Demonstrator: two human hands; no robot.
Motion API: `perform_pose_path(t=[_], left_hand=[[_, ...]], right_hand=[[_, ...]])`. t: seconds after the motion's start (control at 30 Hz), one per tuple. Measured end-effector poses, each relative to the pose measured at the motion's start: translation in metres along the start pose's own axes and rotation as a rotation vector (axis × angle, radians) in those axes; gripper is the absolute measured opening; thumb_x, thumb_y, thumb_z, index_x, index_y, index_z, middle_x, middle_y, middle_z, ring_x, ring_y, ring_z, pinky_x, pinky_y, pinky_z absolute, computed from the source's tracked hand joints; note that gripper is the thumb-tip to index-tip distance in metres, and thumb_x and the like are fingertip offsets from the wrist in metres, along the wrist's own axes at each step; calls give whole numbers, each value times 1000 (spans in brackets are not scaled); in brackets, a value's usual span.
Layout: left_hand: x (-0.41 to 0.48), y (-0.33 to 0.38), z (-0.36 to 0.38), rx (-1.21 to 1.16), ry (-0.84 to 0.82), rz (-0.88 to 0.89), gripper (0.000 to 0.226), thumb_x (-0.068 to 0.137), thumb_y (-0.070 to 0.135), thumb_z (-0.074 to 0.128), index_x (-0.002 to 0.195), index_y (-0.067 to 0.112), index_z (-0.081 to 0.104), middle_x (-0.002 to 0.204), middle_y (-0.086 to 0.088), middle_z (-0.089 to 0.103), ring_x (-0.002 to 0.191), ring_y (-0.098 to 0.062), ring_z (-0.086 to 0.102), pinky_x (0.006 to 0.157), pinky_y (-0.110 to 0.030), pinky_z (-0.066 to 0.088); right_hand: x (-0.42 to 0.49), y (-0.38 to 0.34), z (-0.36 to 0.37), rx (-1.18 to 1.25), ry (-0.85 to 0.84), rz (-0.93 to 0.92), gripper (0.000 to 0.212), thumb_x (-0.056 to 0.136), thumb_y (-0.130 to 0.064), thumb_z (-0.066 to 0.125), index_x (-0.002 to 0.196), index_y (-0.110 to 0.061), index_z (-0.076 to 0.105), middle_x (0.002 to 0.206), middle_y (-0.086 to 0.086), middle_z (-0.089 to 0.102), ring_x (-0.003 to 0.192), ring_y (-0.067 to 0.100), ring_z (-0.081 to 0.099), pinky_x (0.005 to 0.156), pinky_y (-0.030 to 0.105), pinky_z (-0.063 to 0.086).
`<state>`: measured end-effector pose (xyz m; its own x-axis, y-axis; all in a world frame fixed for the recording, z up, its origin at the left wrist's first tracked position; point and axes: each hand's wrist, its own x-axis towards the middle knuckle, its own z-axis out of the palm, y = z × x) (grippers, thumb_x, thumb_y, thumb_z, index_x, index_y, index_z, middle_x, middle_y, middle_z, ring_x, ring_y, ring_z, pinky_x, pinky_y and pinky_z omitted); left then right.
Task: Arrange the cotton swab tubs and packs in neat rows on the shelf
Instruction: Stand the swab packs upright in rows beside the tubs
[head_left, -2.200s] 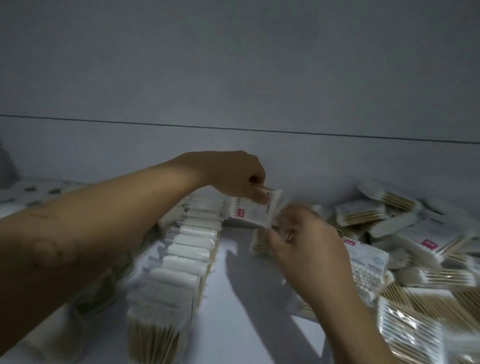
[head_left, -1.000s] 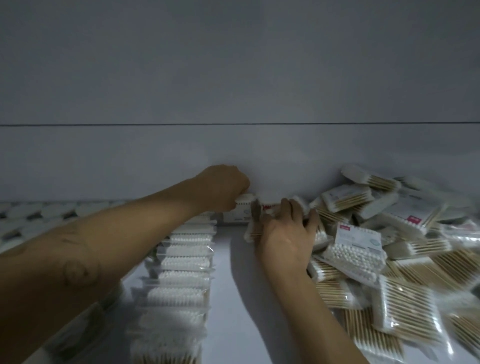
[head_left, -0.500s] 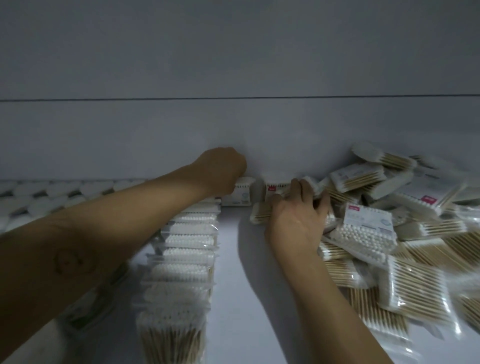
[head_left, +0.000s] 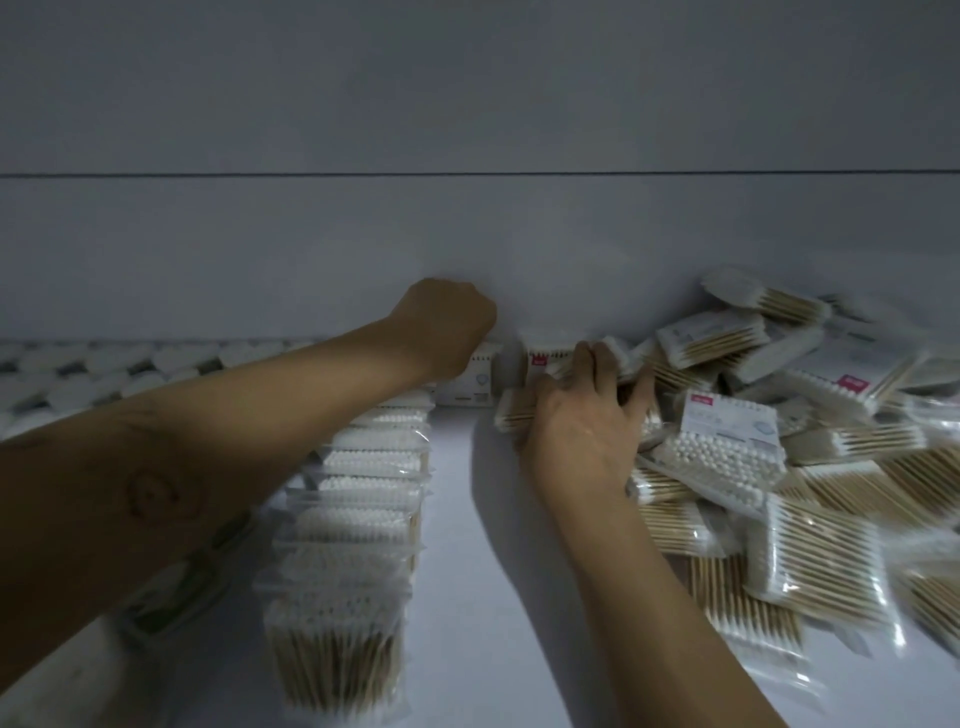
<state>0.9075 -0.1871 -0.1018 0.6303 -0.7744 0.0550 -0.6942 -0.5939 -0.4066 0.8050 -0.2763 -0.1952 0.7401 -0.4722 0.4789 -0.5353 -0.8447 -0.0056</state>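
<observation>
A row of upright cotton swab packs (head_left: 363, 467) runs from the front of the white shelf (head_left: 467, 597) back to the wall. My left hand (head_left: 447, 325) is curled at the far end of that row, over a white pack (head_left: 475, 384) standing against the wall; its fingers are hidden. To the right lies a loose heap of swab packs (head_left: 753, 467). My right hand (head_left: 587, 415) reaches into the heap's left edge, its fingers curled over a pack (head_left: 514, 410) lying flat there. Another pack with a red label (head_left: 545, 356) stands behind its fingertips.
The grey back wall (head_left: 467, 234) closes the shelf just behind both hands. At the far left stand rows of round white tub lids (head_left: 78, 374). A bare strip of shelf runs between the row and the heap.
Since 2.2 s ago my left hand has carried a pack back to the wall at the row's far end. My right hand moved from mid-air into the heap's left edge.
</observation>
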Motion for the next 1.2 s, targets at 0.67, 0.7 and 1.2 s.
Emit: perform_pose_path(t=[0.67,0.7,1.2], left_hand=[[-25,-33,-7,-948,69,101,39,88,24,68,126,29,58,118,11,57,108,-2,54,83,-8,41],[-28,-31,-10,-979,78,106,39,89,24,68,126,30,58,119,11,58,109,-2,54,82,-6,40],[-42,-19,-37,-1457,141,-6,28,85,23,73,112,23,66,101,-4,71,85,-12,71,67,-23,57]], right_hand=[[9,16,-5,234,239,-16,29,77,-44,61,88,-22,76,113,12,67,112,31,59,105,60,30],[9,17,-9,257,237,-14,31,78,-43,59,90,-20,76,115,13,66,113,31,59,107,59,27],[2,26,-69,1388,-3,178,23,98,-33,53,90,-16,67,79,3,71,68,25,69,56,43,58]])
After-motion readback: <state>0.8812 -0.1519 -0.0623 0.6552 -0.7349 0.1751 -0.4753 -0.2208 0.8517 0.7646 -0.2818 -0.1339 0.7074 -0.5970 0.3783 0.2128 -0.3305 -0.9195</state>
